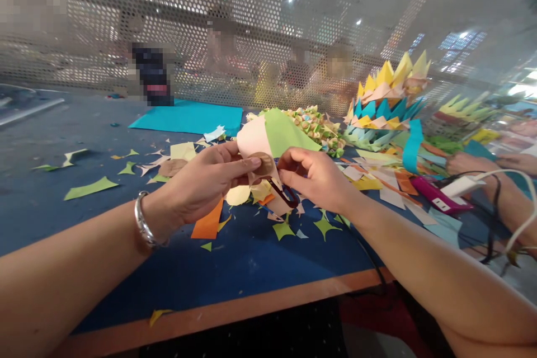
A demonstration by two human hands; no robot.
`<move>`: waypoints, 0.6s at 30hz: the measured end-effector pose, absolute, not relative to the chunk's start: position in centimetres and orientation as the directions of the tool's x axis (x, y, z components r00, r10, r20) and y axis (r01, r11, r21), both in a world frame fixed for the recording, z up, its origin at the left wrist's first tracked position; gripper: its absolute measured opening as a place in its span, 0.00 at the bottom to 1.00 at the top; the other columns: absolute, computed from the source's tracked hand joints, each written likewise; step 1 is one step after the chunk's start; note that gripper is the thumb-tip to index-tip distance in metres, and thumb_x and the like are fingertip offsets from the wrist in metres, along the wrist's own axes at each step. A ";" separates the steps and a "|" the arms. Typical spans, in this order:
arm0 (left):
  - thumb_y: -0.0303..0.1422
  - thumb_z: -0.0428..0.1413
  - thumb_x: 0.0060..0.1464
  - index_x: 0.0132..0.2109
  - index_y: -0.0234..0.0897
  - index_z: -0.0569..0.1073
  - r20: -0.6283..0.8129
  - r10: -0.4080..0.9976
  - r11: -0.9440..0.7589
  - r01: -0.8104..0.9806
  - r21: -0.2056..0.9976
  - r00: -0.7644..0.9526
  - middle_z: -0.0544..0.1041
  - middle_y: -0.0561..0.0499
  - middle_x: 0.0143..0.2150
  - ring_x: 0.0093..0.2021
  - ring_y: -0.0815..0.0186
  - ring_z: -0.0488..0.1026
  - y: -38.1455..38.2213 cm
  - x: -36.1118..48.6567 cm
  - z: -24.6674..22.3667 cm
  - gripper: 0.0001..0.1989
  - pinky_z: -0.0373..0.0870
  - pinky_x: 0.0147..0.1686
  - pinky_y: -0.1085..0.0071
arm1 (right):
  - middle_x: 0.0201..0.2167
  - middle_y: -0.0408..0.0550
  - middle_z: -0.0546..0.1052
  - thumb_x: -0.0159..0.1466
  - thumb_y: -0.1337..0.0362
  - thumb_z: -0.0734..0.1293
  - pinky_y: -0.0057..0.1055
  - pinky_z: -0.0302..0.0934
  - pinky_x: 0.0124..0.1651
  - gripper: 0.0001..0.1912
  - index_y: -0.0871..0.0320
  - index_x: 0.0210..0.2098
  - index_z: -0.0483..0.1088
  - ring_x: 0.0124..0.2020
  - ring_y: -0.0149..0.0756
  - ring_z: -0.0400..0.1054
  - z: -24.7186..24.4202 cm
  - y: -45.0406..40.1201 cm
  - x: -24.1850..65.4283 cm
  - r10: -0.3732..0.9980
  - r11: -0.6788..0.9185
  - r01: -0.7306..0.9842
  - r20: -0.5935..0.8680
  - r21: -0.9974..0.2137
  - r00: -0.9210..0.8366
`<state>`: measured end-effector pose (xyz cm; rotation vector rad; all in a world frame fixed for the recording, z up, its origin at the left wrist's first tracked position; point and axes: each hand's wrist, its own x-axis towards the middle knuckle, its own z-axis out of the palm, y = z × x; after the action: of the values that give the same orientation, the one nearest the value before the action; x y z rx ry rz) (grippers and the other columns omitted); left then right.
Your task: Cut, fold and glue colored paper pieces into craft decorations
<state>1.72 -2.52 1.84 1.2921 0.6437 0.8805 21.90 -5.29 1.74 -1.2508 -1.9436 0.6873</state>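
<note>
Between the thumb and fingers of my left hand [205, 176] is a sheet of pale pink paper [251, 137]. That thumb presses a round brown disc [264, 165] flat against it. A green sheet [289, 133] lies along the pink one. My right hand [316, 179] is closed at the disc's right edge, its fingers pinched around what looks like a thin pen, mostly hidden by the hand. Just below the paper shows a dark red loop [288, 196], like a scissors handle; I cannot tell whether the right hand touches it.
Paper scraps, among them a green strip [91, 187] and an orange piece [208, 219], litter the blue table [176, 285]. Behind are a turquoise sheet [188, 117], a folded-paper pile [321, 126] and a tall layered paper piece [384, 100]. A magenta power bank [438, 197] with cables and another person's hand [467, 163] are at right.
</note>
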 end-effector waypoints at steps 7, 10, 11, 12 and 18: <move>0.26 0.59 0.56 0.35 0.32 0.78 0.141 0.847 -0.015 -0.242 0.970 0.513 0.78 0.49 0.34 0.34 0.67 0.72 -2.9 1.7 2.7 0.03 0.68 0.39 0.68 | 0.27 0.40 0.70 0.66 0.53 0.67 0.25 0.53 0.22 0.14 0.57 0.38 0.63 0.20 0.25 0.61 1.2 -5.2 21.5 0.892 0.220 0.197 0.115 -0.955 -0.437; 0.26 0.58 0.56 0.35 0.32 0.77 0.151 0.845 -0.026 -0.243 0.970 0.514 0.77 0.50 0.33 0.33 0.68 0.71 -3.0 1.8 2.8 0.03 0.68 0.39 0.69 | 0.23 0.36 0.63 0.68 0.52 0.64 0.25 0.46 0.20 0.15 0.57 0.33 0.62 0.18 0.23 0.53 0.8 -5.2 21.3 0.883 0.227 0.156 0.136 -0.961 -0.449; 0.26 0.58 0.56 0.35 0.32 0.76 0.156 0.846 -0.032 -0.244 0.969 0.509 0.77 0.50 0.33 0.32 0.68 0.71 -3.1 1.8 2.7 0.03 0.68 0.38 0.69 | 0.21 0.35 0.60 0.68 0.51 0.64 0.25 0.44 0.19 0.17 0.57 0.32 0.62 0.18 0.23 0.50 0.8 -5.2 21.2 0.885 0.238 0.156 0.147 -0.959 -0.442; 0.26 0.58 0.56 0.35 0.32 0.76 0.156 0.853 -0.037 -0.240 0.970 0.498 0.77 0.50 0.32 0.32 0.68 0.71 -3.1 1.8 2.7 0.02 0.68 0.38 0.69 | 0.21 0.35 0.58 0.68 0.50 0.63 0.25 0.42 0.20 0.18 0.57 0.31 0.62 0.18 0.24 0.48 0.8 -5.3 21.2 0.889 0.246 0.162 0.155 -0.956 -0.430; 0.31 0.59 0.56 0.38 0.33 0.76 0.181 0.917 -0.150 -0.113 0.982 0.354 0.80 0.47 0.35 0.34 0.66 0.74 -2.9 1.6 2.6 0.05 0.67 0.35 0.69 | 0.22 0.36 0.56 0.69 0.46 0.61 0.29 0.43 0.22 0.21 0.57 0.31 0.64 0.21 0.26 0.48 1.1 -5.3 21.7 0.930 0.262 0.193 0.195 -0.946 -0.312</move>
<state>1.60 -2.95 2.61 1.4210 0.7866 1.0837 21.70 -5.31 1.08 -1.0408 -1.7012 1.1151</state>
